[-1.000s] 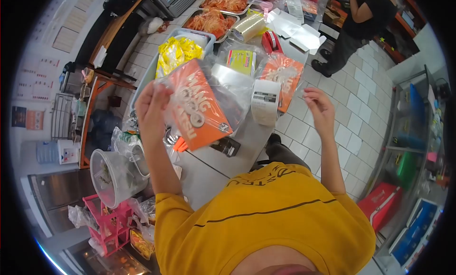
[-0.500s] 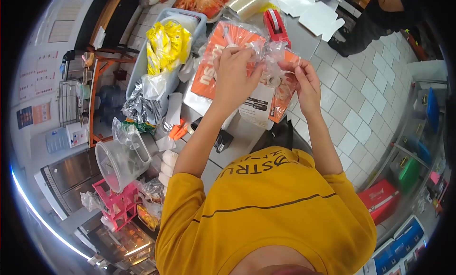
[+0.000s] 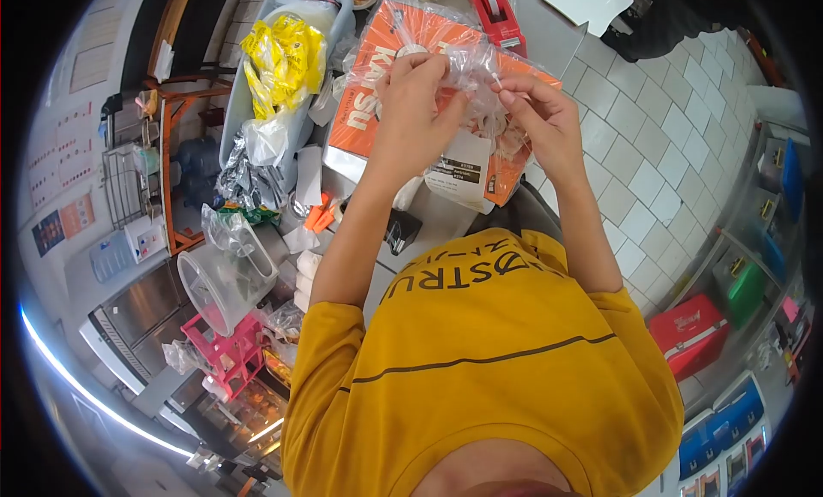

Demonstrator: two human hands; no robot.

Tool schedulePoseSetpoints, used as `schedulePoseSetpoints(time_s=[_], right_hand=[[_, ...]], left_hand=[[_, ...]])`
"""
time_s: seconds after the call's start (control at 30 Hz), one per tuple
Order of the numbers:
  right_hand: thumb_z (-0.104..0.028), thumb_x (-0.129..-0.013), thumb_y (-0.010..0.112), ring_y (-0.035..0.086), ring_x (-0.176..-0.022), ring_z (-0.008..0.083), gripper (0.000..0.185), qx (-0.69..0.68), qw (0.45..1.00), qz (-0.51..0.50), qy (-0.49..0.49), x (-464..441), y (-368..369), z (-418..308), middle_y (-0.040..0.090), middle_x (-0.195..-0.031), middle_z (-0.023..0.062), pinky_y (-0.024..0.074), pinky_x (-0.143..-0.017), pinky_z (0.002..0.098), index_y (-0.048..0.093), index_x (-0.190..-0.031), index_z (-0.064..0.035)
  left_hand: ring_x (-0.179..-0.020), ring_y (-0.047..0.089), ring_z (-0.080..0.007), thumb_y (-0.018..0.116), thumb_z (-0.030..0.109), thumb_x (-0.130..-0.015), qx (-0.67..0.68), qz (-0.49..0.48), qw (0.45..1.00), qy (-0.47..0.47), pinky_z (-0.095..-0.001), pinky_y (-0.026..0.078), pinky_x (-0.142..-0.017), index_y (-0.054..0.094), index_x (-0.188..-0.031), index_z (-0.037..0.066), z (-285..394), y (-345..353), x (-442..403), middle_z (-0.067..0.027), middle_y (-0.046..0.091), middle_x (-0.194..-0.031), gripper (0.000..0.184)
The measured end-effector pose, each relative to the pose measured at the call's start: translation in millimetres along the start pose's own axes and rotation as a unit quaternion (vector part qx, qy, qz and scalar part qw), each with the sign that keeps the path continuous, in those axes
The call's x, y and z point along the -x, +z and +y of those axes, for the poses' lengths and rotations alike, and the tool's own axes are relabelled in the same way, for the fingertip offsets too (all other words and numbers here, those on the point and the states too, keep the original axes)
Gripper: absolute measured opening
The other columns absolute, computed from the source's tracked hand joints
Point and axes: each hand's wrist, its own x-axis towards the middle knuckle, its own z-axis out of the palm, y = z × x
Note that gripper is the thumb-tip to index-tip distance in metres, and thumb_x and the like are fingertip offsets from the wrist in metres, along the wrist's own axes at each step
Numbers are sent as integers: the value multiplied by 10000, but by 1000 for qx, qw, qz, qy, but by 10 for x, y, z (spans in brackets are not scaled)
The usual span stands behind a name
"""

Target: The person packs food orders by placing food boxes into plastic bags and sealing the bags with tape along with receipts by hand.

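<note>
Two orange boxes in clear plastic bags lie side by side on the grey table, the left box [image 3: 364,111] larger in view than the right box [image 3: 512,167]. My left hand [image 3: 417,111] pinches the gathered clear plastic [image 3: 471,64] between them. From the other side my right hand [image 3: 544,120] grips the same plastic with thumb and forefinger. A printed white label [image 3: 461,167] hangs below the plastic, near the right box. The red tape dispenser [image 3: 497,17] stands just beyond the boxes.
A pale blue bin [image 3: 310,124] with yellow bags [image 3: 287,60] is at the left. Orange-handled scissors [image 3: 320,214] and a black object [image 3: 401,231] lie nearer me. Beside them are a clear tub [image 3: 227,278] and a pink rack [image 3: 227,351]. A person's dark-clothed leg [image 3: 677,21] shows top right.
Both hands have come together from wide apart onto the plastic. The held orange box has been lowered to the table beside the other. My view has shifted, and the boxes look closer.
</note>
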Motion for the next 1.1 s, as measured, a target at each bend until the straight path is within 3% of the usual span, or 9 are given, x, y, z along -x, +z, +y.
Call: schedulePoseSetpoints(time_s=[0.03, 0.27, 0.4, 0.6, 0.7, 0.87, 0.9, 0.97, 1.1], right_hand=[[-79, -850, 591, 537, -972, 116, 134, 18, 999, -15, -31, 0, 2, -21, 594, -1040, 47, 444, -815, 267, 622, -953, 1], [-65, -809, 623, 562, -889, 114, 130, 171, 966, -92, -170, -24, -16, -108, 597, -992, 50, 449, -758, 245, 651, -928, -19], [-62, -813, 612, 572, -874, 128, 123, 65, 986, -127, -88, 42, 46, -171, 596, -999, 62, 462, -720, 238, 643, -921, -11], [-58, -833, 578, 599, -801, 148, 107, 222, 960, -63, -160, 180, 123, -227, 608, -967, 72, 476, -647, 235, 622, -911, 1], [-77, -836, 572, 603, -779, 158, 108, 146, 987, -48, -49, 219, 148, -257, 613, -936, 82, 479, -656, 262, 610, -909, -6], [-147, -880, 536, 558, -779, 124, 139, 373, 883, -156, -239, 135, 155, -145, 559, -910, 46, 461, -651, 261, 594, -920, -27], [-147, -880, 536, 558, -779, 124, 139, 374, 883, -153, -240, 171, 146, -135, 559, -910, 46, 461, -651, 261, 594, -920, -27], [-171, -890, 532, 523, -807, 98, 158, 80, 988, -126, -43, 228, 133, -116, 520, -922, 10, 443, -642, 251, 585, -940, -30], [-179, -882, 546, 493, -821, 68, 162, 60, 985, -150, -62, 198, 109, 12, 500, -938, -9, 415, -609, 220, 579, -964, -43]], left_hand=[[-986, 463, -279, 624, 164, -754, 5, -11, 1000, 4, -414, 259, -870, 521, -837, 14, -23, 6, 6, -123, 567, -876, 200], [-993, 437, -292, 573, 155, -770, 22, 21, 999, 13, -426, 244, -873, 471, -827, 0, 54, 38, 35, -140, 550, -883, 194], [-923, 451, -288, 552, 159, -772, 40, 6, 999, -32, -434, 247, -869, 462, -805, 0, 55, 64, -4, -137, 541, -793, 186], [-863, 470, -285, 588, 205, -754, 177, -4, 978, -105, -418, 293, -836, 467, -770, 2, -39, 54, -11, -128, 528, -722, 237], [-866, 473, -280, 608, 227, -749, 161, 14, 983, -89, -398, 318, -825, 483, -789, 2, -79, 87, 30, -132, 533, -769, 260], [-919, 482, -277, 618, 233, -757, 61, 43, 996, -39, -380, 338, -844, 524, -872, -2, 15, 39, 98, -138, 543, -889, 279], [-946, 483, -284, 611, 218, -767, 91, 32, 995, -36, -389, 335, -861, 535, -895, -1, -1, 5, 108, -135, 547, -920, 265], [-973, 483, -290, 603, 203, -776, 121, 25, 992, -32, -397, 331, -879, 545, -918, 0, 12, -18, 113, -131, 550, -952, 254], [-1022, 480, -297, 583, 165, -791, 50, 84, 993, 60, -410, 333, -887, 562, -936, 7, 48, 39, 192, -133, 549, -979, 215]])
